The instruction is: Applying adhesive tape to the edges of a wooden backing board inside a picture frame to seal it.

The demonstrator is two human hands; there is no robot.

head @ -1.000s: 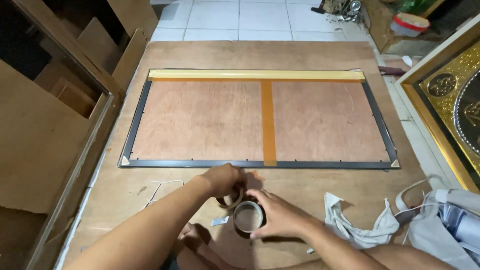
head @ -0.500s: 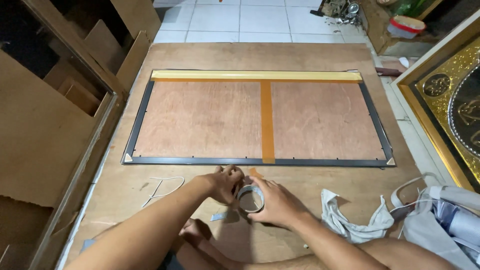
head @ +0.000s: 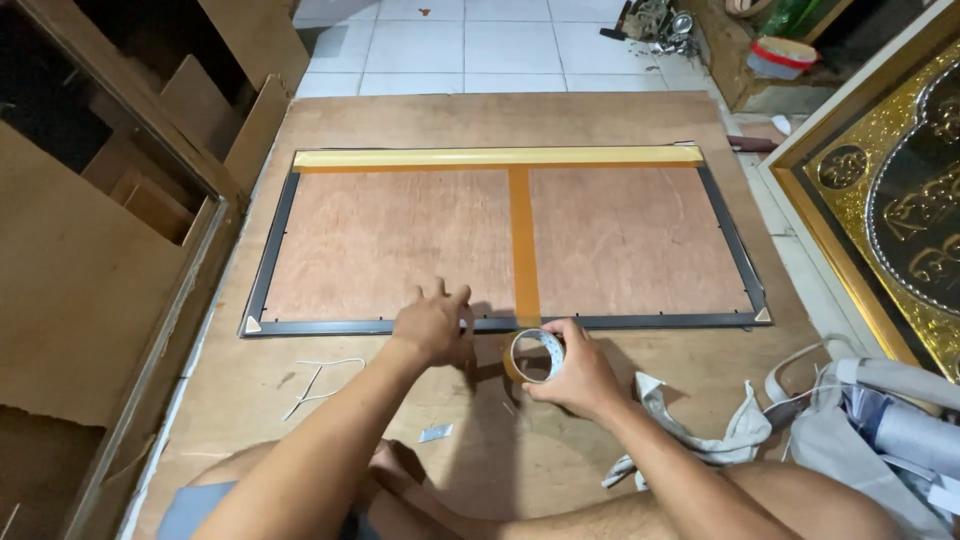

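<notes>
The left hand (head: 432, 325) lies spread and flat, holding nothing, pressing at the dark bottom rail of the frame (head: 266, 268) on the plywood board (head: 420, 120). Just right of it, the right hand (head: 575, 372) grips the tape roll (head: 535, 355) — touching the rail below the centre strip. I'd keep the tape taut and square to that rail. Far right, a red-rimmed tub (head: 778, 56) — contents hidden.

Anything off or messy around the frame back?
Minor clutter only: a loose white string and a small scrap lie on the board left of the hands, and a crumpled cloth to the right. The frame lies square; its tape strips look straight.
</notes>
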